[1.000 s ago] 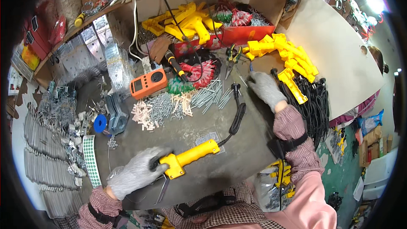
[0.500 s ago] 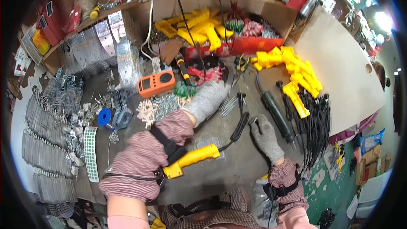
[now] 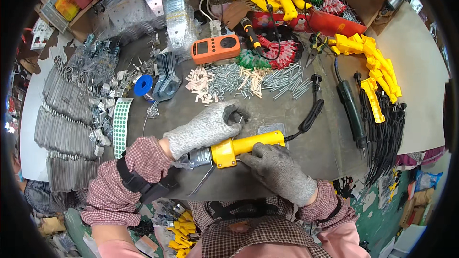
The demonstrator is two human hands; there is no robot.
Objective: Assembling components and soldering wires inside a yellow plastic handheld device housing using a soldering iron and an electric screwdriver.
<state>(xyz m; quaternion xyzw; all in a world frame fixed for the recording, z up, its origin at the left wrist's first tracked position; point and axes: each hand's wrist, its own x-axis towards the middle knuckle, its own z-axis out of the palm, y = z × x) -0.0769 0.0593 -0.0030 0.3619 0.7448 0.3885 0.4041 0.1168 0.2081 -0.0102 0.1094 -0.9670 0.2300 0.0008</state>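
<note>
My left hand point(image 3: 208, 126), in a grey glove, is closed in a pinch above the yellow tool handle point(image 3: 253, 144). A thin metal piece that looks like a screw point(image 3: 240, 120) shows at its fingertips. My right hand point(image 3: 282, 168), also gloved, wraps round the near side of that handle. The handle lies across the bench near its front edge, a metal barrel point(image 3: 200, 156) and bent wire rod point(image 3: 202, 179) on its left. A coiled black cord point(image 3: 311, 116) runs from its right end. The barrel's far end is partly hidden by my left sleeve.
Beyond my hands lie heaps of screws point(image 3: 229, 80) and pale small parts point(image 3: 198, 83), with an orange meter point(image 3: 215, 48) behind. A dark power screwdriver point(image 3: 351, 114), black cords point(image 3: 389, 138) and yellow handle shells point(image 3: 373, 57) occupy the right. Metal plates point(image 3: 67, 131) are stacked left.
My left hand has come back from the heaps to the handle, its fingers now pinched. My right hand has moved left from the bare bench onto the handle. The view has shifted too.
</note>
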